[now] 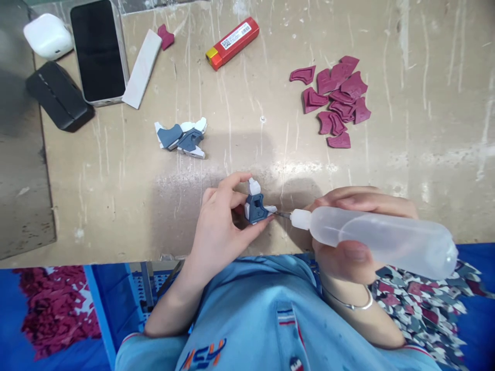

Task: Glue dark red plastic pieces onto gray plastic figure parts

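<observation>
Bottle [381,237] gripped in right hand [342,257], tip [285,215] at part [256,207] pinched by left hand [220,224]; over-hard squeeze could flood part.

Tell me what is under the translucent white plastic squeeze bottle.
Fingers of the right hand show along the far side of the bottle, with tan tabletop beyond. The palm and anything directly below are hidden.

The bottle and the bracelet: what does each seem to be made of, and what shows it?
The bottle looks like smooth plastic: milky, translucent walls with soft highlights. The bracelet seems to be polished metal, going by its silvery shine, though coated plastic is possible.
</observation>
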Tool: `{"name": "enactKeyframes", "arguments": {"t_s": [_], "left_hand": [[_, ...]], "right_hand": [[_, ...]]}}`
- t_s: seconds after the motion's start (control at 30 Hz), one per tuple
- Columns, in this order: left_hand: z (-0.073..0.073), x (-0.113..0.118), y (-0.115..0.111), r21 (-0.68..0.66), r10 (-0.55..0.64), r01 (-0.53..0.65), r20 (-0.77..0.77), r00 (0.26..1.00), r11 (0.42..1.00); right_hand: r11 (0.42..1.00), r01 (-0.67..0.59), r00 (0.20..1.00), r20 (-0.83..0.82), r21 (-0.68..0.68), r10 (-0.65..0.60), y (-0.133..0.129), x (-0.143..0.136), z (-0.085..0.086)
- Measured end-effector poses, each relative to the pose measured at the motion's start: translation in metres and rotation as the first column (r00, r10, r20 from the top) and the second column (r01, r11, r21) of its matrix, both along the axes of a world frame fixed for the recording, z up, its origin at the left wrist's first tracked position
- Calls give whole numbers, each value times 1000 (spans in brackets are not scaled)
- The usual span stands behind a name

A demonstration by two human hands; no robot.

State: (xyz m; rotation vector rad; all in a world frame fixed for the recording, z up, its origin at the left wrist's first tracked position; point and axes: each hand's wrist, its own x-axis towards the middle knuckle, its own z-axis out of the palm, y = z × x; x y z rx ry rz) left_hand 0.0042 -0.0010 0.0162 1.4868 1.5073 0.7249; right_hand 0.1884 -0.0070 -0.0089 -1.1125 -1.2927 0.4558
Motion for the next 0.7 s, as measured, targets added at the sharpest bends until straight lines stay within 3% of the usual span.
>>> {"name": "enactKeyframes", "arguments": {"t_s": [0.27, 0.47, 0.7], "left_hand": [[-1, -2, 0, 8, -13, 13, 3, 1000, 1000], [0, -3, -1, 36, -24, 25, -26, 999, 999], [0, -2, -1, 52, -32, 35, -58, 998, 998]], "right_hand": [[998, -17, 1000, -18, -67, 16, 2, -7, 3], [1000, -18, 1000, -23, -24, 17, 6, -10, 1], [994, -14, 998, -60, -109, 8, 1, -10, -2]]}}
